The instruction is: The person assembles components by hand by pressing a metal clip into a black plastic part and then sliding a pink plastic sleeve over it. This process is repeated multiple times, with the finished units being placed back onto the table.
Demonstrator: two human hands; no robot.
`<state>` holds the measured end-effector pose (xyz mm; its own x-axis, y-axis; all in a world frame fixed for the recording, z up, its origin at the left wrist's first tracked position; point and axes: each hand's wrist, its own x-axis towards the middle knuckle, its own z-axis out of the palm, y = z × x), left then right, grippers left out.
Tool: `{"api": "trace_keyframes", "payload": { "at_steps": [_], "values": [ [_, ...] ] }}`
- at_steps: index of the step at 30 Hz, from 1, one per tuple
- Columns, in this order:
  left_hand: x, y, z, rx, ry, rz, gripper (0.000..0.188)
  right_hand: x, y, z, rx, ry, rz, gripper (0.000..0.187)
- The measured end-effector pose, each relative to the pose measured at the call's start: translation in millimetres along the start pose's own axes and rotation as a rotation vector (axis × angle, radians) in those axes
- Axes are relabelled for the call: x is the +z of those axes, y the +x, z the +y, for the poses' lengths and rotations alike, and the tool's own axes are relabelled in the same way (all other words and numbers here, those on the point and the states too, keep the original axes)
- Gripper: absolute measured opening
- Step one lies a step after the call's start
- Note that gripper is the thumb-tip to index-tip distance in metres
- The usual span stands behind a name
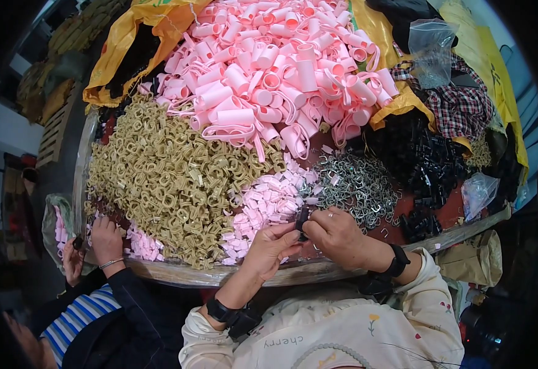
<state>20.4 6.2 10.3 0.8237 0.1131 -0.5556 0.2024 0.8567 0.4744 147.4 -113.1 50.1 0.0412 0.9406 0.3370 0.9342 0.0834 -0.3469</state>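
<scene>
My left hand (270,247) pinches a small black plastic part (303,216) between thumb and fingers, just over the table's near edge. From the other side my right hand (341,240), with a ring on one finger, closes its fingertips on the same part. The fingers hide most of the part, so its exact kind cannot be made out. Right behind the hands lie a heap of small pink pieces (268,206) and a heap of bent silver metal hooks (358,187).
Khaki plastic pieces (164,172) are heaped at the left, pink tubes with straps (281,74) at the back. Black plastic parts (426,163) lie at the right, near a clear bag (479,192). A co-worker's hands (106,241) are at the table's left edge (189,274).
</scene>
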Motion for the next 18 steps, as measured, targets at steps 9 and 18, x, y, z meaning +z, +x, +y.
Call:
{"api": "trace_keyframes", "payload": {
  "at_steps": [9, 18],
  "values": [
    [-1, -2, 4, 0.045, 0.044, -0.033, 0.022, 3, -1, 3, 0.220, 0.327, -0.025, 0.019],
    [-11, -4, 17, 0.210, -0.102, 0.047, 0.024, 17, 49, 44, 0.168, 0.326, 0.185, 0.019]
  ]
}}
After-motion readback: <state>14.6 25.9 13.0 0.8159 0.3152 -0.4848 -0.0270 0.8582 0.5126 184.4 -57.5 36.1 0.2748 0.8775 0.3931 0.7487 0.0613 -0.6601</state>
